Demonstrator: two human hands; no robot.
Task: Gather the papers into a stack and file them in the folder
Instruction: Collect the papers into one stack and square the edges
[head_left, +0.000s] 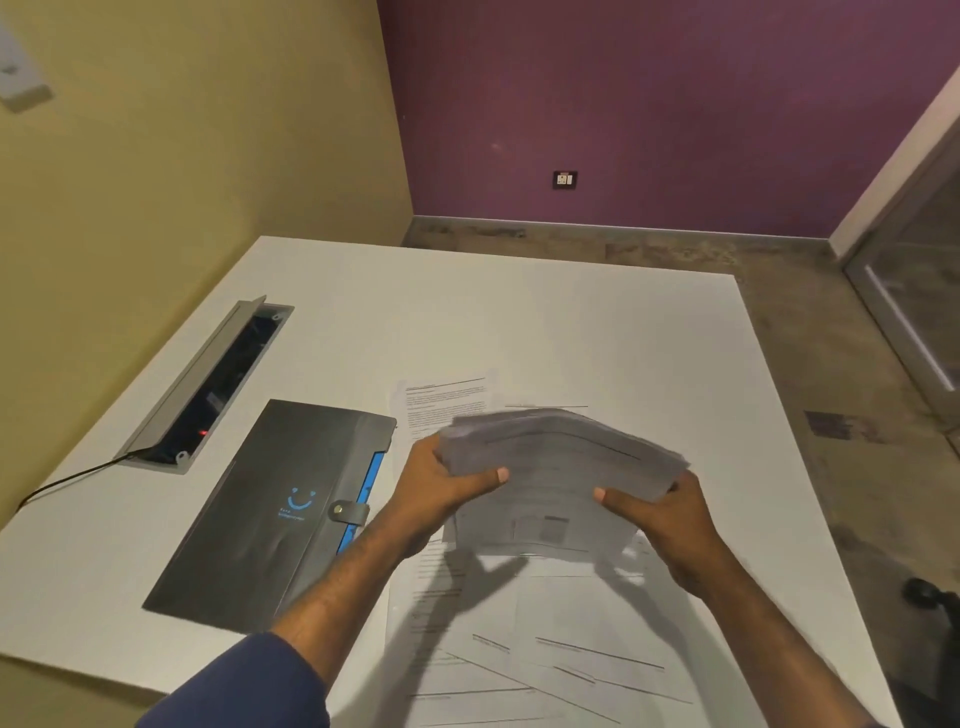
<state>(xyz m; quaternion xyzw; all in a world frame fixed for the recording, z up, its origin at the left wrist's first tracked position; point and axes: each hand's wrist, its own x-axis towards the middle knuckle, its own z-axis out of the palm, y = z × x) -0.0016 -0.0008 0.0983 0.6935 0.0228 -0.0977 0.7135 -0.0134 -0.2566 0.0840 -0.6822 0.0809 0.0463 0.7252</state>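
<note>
White table (545, 322) across mid-frame; grey folder (270, 509) lower left, snapped closed. Loose sheets (519, 649) low centre. Stack (561, 462) held above them, left hand (441, 493) and right hand (670, 519) pinching its ends. Risk: uneven edges slipping, fanning out.

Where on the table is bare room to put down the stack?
Bare room: the table's far part beyond the loose papers, and the right strip beside them. Crowded: near middle, sheets spread under both hands; the folder fills the left.
</note>
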